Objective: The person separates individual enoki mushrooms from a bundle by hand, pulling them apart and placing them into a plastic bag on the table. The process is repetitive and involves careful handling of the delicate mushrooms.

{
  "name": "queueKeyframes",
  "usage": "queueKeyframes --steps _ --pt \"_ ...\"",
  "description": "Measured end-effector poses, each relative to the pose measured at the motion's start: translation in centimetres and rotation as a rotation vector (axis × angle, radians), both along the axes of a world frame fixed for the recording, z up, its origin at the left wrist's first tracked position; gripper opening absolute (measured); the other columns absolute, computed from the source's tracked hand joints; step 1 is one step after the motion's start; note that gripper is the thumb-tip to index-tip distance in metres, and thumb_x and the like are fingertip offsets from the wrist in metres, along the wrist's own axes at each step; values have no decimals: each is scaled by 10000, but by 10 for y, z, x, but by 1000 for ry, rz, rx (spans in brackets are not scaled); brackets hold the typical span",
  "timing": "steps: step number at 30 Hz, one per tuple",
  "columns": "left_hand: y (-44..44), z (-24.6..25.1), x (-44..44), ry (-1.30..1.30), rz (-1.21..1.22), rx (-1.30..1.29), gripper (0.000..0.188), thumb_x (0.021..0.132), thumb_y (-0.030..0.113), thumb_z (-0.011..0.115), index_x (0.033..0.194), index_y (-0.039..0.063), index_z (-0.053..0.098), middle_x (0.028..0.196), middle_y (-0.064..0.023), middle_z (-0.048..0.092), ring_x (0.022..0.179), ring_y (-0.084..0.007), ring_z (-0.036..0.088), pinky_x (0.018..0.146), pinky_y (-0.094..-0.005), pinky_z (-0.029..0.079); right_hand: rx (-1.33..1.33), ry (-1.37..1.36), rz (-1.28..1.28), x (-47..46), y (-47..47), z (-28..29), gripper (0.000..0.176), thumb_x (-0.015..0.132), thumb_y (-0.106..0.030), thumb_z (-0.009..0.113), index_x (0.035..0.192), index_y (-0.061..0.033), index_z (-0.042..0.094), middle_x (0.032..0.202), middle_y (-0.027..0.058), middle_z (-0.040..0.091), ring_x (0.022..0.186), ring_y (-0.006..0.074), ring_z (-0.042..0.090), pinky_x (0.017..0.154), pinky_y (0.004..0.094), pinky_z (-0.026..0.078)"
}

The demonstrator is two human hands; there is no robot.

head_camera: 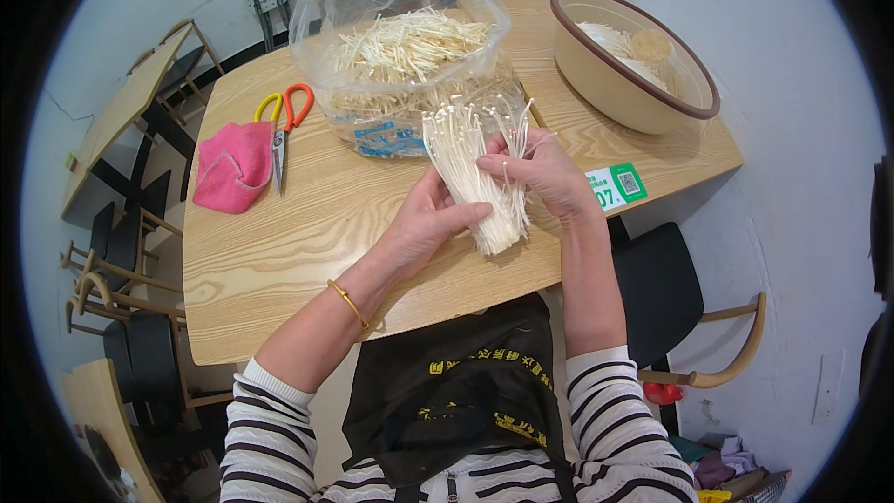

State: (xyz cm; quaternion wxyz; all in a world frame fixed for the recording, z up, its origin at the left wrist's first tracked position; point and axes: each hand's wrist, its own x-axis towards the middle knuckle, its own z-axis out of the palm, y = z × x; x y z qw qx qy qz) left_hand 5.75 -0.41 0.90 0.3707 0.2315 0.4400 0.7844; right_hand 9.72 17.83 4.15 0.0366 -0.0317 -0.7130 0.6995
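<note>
A bunch of white enoki mushrooms (464, 168) is held over the table's near edge, caps pointing away from me. My left hand (440, 206) grips it around the lower stems, thumb on top. With thumb and fingers, my right hand (534, 171) pinches a thin strand group (513, 129) at the bunch's right side, partly spread from the rest. Just beyond stands an open clear plastic bag (401, 94) heaped with loose enoki strands (412, 42). A beige basin with a brown rim (607, 84) at the back right contains more enoki (628, 56).
Scissors with yellow and red handles (279, 147) lie on the wooden table (279, 272) beside a folded pink cloth (234, 168). A green-and-white card (618, 185) bearing a printed code is near my right wrist. A black-seated chair (660, 293) stands right, close to the wall.
</note>
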Motion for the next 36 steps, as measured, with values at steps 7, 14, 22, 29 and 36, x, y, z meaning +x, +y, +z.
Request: queueKeyframes --steps 7,14,22,29,36 --pt "0 -1 -3 -85 -22 56 609 841 31 615 1386 25 341 1342 -102 482 1226 -219 495 1052 -389 393 -113 30 -16 -3 3 -6 149 821 -145 724 872 -62 612 746 -12 591 619 34 508 549 179 401" --pt "-3 -4 -10 -276 1 33 495 854 44 613 1309 31 418 1263 -102 545 1176 -227 532 1039 -410 405 -501 78 23 2 8 0 86 924 -126 588 946 -49 556 668 -32 487 487 -1 357 484 158 317" --pt "-4 -2 -11 -292 -35 62 468 849 35 606 1287 32 442 1246 -107 553 1166 -235 535 1046 -415 393 -851 272 309 1 30 -6 117 963 -150 521 902 -50 524 729 -20 451 470 -20 337 524 158 346" --pt "-3 1 -8 -290 -19 73 504 863 53 583 1335 31 406 1289 -103 534 1188 -229 524 1044 -413 391 -615 123 206 1 22 0 133 964 -168 520 941 -37 525 754 17 520 471 -7 375 451 124 359" --pt "-3 0 -3 -144 -1 41 564 865 39 577 1383 36 352 1336 -92 494 1230 -220 490 1039 -401 401 -266 17 4 0 0 4 181 909 -234 631 901 -55 603 684 -13 539 522 26 415 489 182 339"
